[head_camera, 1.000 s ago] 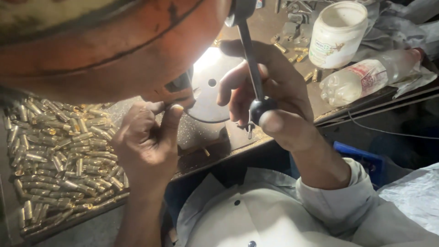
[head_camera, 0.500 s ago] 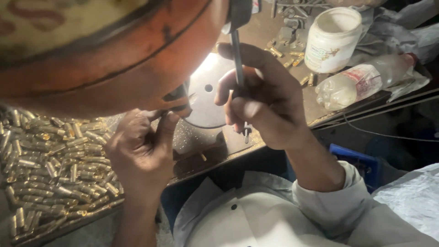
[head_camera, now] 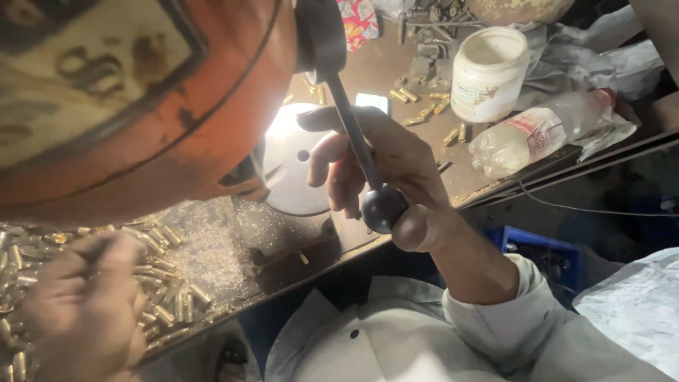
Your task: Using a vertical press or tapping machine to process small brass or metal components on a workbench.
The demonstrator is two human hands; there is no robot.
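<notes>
Right hand (head_camera: 385,177), centre of frame, was wrapped around the black lever (head_camera: 351,126) of the machine, fingers curled over the shaft, the round black knob (head_camera: 382,207) sitting at the heel of the palm. Lever ran up to the dark hub at top centre, beside the big orange machine housing (head_camera: 141,106) filling the upper left.

Left hand (head_camera: 85,311), lower left and blurred, was down in the pile of small brass casings (head_camera: 166,290), fingers bent over them. Couldn't tell whether it actually held one.

Under the housing: a brightly lit round metal plate (head_camera: 293,170) with a small hole in it, just left of the right hand. Fine brass swarf (head_camera: 212,240) was scattered on the surface (head_camera: 368,71) between plate and casing pile.

Upper right of frame: white plastic jar (head_camera: 489,71) standing upright, a clear plastic bottle (head_camera: 537,134) lying on its side just below it, a few loose casings (head_camera: 424,106) left of the jar, grey cloth (head_camera: 594,49) behind. Blue crate (head_camera: 544,255) sat below the surface edge at right. Person's white shirt (head_camera: 396,339) filled the bottom centre.
</notes>
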